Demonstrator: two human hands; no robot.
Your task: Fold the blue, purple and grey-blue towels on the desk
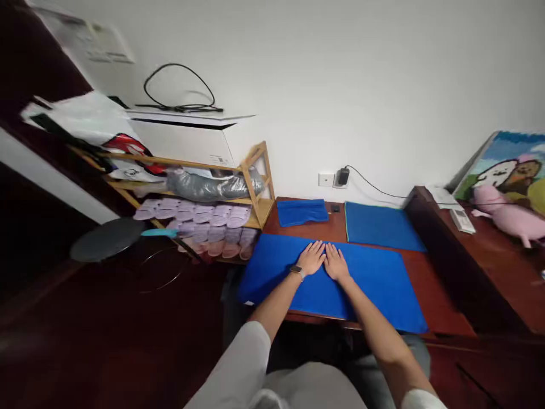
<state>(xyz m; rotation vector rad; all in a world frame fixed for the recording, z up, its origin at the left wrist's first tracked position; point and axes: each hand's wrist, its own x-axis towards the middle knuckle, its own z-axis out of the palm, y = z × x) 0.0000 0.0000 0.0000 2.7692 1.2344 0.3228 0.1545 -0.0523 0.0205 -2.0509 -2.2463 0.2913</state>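
Note:
A large blue cloth [374,281] lies spread over the front of the reddish-brown desk, its near edge reaching the desk's front edge. My left hand [312,258], with a watch [297,270] on the wrist, rests flat on it, fingers stretched forward. Close beside it, my right hand [335,262] also lies flat on the cloth, palm down. Behind the hands sits a smaller folded blue cloth [302,212]. To its right is another blue cloth [378,224] with a green edge, laid out flat.
A wooden rack [259,187] with rows of light purple slippers [191,211] stands left of the desk. A round stool [108,238] is further left. On the right, a dark raised divider [451,267] separates a surface holding a pink plush toy [511,216]. A black charger [343,175] is plugged into the wall.

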